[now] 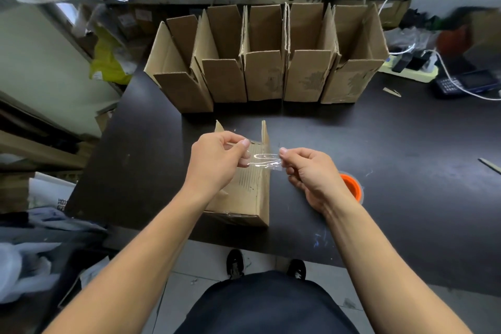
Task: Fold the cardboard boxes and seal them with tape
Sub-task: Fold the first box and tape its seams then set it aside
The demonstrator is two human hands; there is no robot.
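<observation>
We are standing at the dark bench [379,144], stretching a short strip of clear tape [264,160] between our two hands. Our left hand [217,160] is pinching the strip's left end between thumb and fingertips, and our right hand [311,173] is pinching the right end the same way. The strip is hanging just above a cardboard box [249,190] lying on its side at the centre of the bench, with its open flaps pointing toward 12 o'clock. Whether the strip is touching the box, we cannot tell. At 3 o'clock from that box, partly hidden behind our right wrist, an orange tape roll [352,186] is lying on the bench. At 12 o'clock, a row of five open boxes [265,68] is standing upright, side by side, flaps raised.
</observation>
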